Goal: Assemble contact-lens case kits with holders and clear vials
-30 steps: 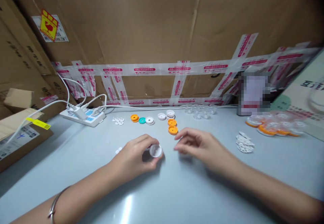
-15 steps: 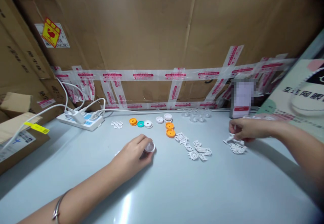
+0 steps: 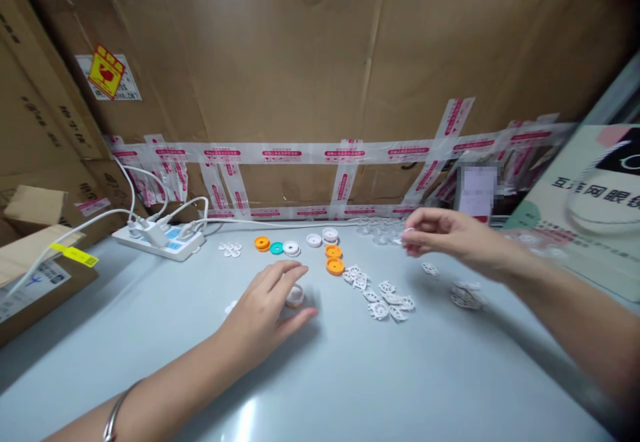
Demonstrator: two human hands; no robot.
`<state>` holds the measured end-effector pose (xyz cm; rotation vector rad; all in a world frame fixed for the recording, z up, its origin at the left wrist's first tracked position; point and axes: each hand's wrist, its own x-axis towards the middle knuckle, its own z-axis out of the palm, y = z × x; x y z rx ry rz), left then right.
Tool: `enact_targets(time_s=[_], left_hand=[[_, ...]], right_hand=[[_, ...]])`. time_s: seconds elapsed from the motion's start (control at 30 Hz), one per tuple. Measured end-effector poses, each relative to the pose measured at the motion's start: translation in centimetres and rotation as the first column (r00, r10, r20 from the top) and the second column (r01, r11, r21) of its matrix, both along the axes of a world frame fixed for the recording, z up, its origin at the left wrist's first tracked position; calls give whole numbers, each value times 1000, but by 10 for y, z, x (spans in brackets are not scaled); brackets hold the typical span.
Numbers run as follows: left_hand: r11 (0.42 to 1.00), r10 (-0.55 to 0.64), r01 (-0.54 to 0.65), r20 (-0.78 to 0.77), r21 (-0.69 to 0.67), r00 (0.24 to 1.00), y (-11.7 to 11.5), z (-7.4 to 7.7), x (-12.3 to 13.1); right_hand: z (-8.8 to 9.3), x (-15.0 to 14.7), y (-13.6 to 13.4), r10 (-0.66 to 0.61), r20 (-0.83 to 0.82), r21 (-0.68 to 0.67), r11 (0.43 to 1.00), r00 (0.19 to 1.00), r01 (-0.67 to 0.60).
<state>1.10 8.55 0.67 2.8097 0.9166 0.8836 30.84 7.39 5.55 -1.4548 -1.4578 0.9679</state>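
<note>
Left hand [image 3: 270, 305] curled around a white cap [image 3: 295, 295] resting on the grey table [image 3: 350, 375] | right hand [image 3: 445, 235] hovers beyond, fingertips pinching what looks like a white disc [image 3: 409, 231] | loose discs [image 3: 387, 299] lie between | seemingly mid-assembly: seating the disc needs the cap held steady.

On the table [image 3: 375, 375], our L hand [image 3: 265, 309] lies over a cap [image 3: 295, 295], centre-front. Behind it sits a row of caps [image 3: 295, 247]. Left of that row is the power strip [image 3: 160, 241], w/ boxes [image 3: 35, 275] further left. Right of the cap lie scattered discs [image 3: 383, 295]. Our R hand [image 3: 445, 235] hovers above & behind them. A cardboard wall [image 3: 300, 62] closes the back.
</note>
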Motion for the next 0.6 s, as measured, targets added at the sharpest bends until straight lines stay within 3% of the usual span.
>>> enact_targets(time_s=[0.17, 0.3, 0.47, 0.53, 0.6], left_hand=[[992, -120, 114, 133, 54, 984, -15, 3, 6], [982, -166, 147, 172, 117, 971, -19, 3, 9], [982, -176, 162, 163, 95, 971, -18, 2, 11], [987, -152, 140, 172, 80, 973, -16, 2, 11], [994, -100, 91, 186, 56, 977, -13, 2, 9]], right_hand=[[-29, -84, -19, 60, -384, -191, 971, 922, -143], [-44, -109, -30, 100, -501, -228, 943, 860, -242], [-41, -109, -32, 134, -480, -226, 936, 867, -270], [-37, -100, -27, 142, -377, -187, 956, 915, -225], [-33, -85, -17, 83, -190, -66, 993, 978, -97]])
